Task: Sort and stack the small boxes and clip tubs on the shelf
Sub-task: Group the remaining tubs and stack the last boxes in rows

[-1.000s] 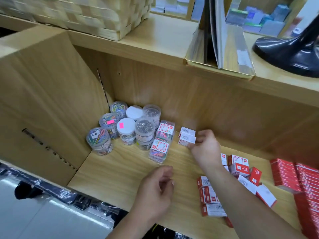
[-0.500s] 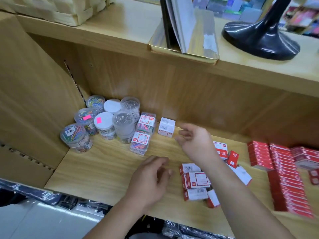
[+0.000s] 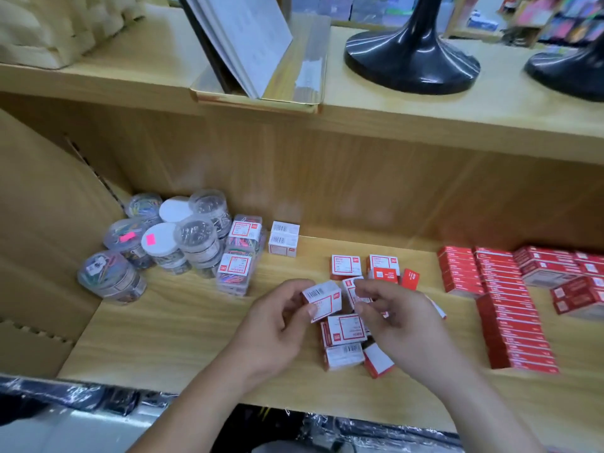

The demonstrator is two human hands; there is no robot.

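1. Shelf (image 3: 183, 338): a light wood board with a wood back panel and a side wall on the left. Every item below rests on it or is held above it.
2. Upper board (image 3: 392, 119): carries two black stand bases (image 3: 411, 60), a tray of upright booklets (image 3: 261, 60) and a woven basket (image 3: 49, 27) at far left.
3. Red box rows (image 3: 513, 325): at the right end of the shelf, packed in tight rows and stacks, well apart from the tubs.
4. Clip tubs (image 3: 170, 237): round clear tubs clustered in the back left corner, touching one another, some stacked. Two show white lids; two carry pink stickers.
5. My right hand (image 3: 402, 325): over the loose pile, fingers curled toward a box beneath them. I cannot tell whether thumb and forefinger grip it.
6. My left hand (image 3: 274, 331): fingers and thumb clamped on one small box, lifted clear of the board.
7. Loose small boxes (image 3: 346, 331): red and white, scattered mid-shelf between the tubs and the red rows, lying at mixed angles, several touching.
8. Clear clip boxes (image 3: 242, 253): stacked just right of the tubs and touching them, coloured clips inside.
9. Two white boxes (image 3: 283, 243): one on the other near the back panel, just beside the clear clip boxes.
10. Held box (image 3: 322, 300): white with a red frame, barcode face up, tilted, between my two hands.
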